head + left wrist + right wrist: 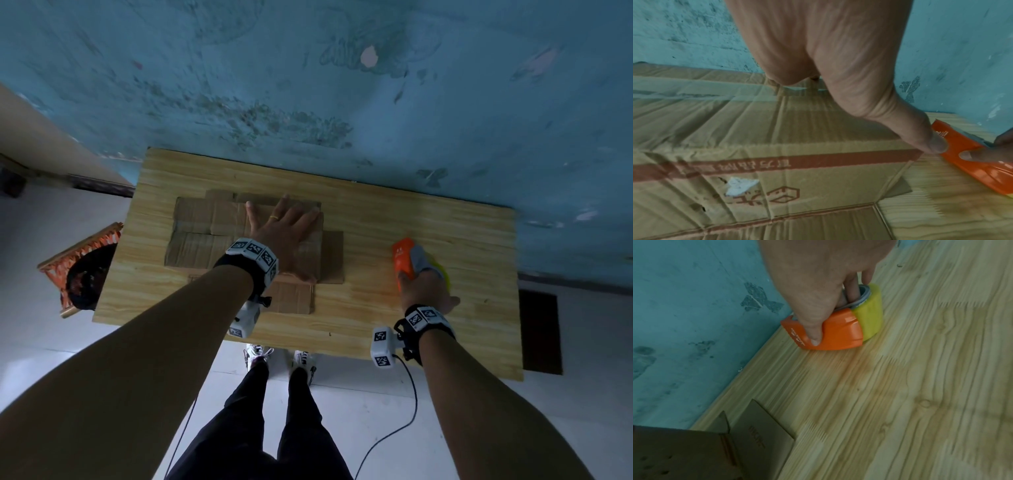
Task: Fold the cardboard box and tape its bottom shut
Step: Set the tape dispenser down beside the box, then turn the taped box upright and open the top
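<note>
Brown cardboard box [205, 236] with red band; orange tape dispenser [403, 258], yellow roll [869, 318]; pale wood-grain surface [394, 212]; mottled teal wall [308, 85].

Plain room: worn teal wall [308, 85], wood-grain table [428, 233], tiled floor [376, 411].

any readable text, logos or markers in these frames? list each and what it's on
Cardboard box, red band: a row of Chinese characters, upside down and blurred, not readable.
Cardboard box, below the band: a hexagon box logo with large characters, blurred, not readable.
Box flap: a short printed word, too dark and blurred to read.
Orange tape dispenser: small white lettering, too small to read.
Wristbands: black and white square markers, no words.
</note>
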The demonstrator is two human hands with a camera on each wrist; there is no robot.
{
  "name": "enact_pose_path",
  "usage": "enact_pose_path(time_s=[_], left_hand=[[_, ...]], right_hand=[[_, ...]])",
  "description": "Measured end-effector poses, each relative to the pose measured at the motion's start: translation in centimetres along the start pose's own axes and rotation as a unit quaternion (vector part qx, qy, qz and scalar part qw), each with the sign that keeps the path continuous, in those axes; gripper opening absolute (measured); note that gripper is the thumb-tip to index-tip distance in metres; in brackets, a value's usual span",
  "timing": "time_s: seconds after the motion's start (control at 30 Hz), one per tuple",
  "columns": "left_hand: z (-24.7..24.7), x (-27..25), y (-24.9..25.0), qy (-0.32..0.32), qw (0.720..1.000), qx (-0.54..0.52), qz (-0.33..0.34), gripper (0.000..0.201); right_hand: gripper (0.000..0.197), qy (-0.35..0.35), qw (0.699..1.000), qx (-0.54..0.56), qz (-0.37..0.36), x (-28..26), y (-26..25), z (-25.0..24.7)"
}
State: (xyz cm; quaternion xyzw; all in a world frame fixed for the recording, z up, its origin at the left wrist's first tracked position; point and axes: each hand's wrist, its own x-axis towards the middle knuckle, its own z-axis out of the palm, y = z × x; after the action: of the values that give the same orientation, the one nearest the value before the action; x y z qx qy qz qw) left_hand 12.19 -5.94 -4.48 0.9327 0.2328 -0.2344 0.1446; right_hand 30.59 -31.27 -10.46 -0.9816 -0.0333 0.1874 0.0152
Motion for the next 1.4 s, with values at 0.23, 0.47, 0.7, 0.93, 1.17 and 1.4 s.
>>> enact_pose_path(time_s=[0.23,0.47,0.7,0.93,1.17,1.4], left_hand=[[0.4,-0.1,-0.1,0.002,1.0,-0.005,0.003,0.151],[-0.1,-0.7,-1.1,0.04,0.993,-0.107,0.023,0.13],[-2.6,-3.1,-5.6,0.288,0.896,-0.23,-0.247,0.094],[-0.5,-6.5,-13.5,0.14,0.737,-0.466,-0.47,0.087],[-1.1,-8.9,-13.3,0.126,0.749,-0.487,-0.431,0.091],[-2.7,-11.9,-10.4,0.191,0.745,-0.509,-0.386,0.069]], right_hand=[[0.048,-0.011,0.999,-0.014,0.026,0.2,-0.3,0.0],[0.077,0.051,0.998,0.017,0.023,-3.4,-3.5,-1.6],[0.072,-0.218,0.937,0.255,-0.097,-6.4,-12.9,-4.3],[0.089,-0.269,0.887,0.372,-0.042,-11.9,-16.3,-5.8],[0.102,-0.23,0.89,0.393,-0.017,-13.2,-15.8,-6.0],[0.035,-0.184,0.834,0.52,0.014,-13.7,-13.3,-7.5]])
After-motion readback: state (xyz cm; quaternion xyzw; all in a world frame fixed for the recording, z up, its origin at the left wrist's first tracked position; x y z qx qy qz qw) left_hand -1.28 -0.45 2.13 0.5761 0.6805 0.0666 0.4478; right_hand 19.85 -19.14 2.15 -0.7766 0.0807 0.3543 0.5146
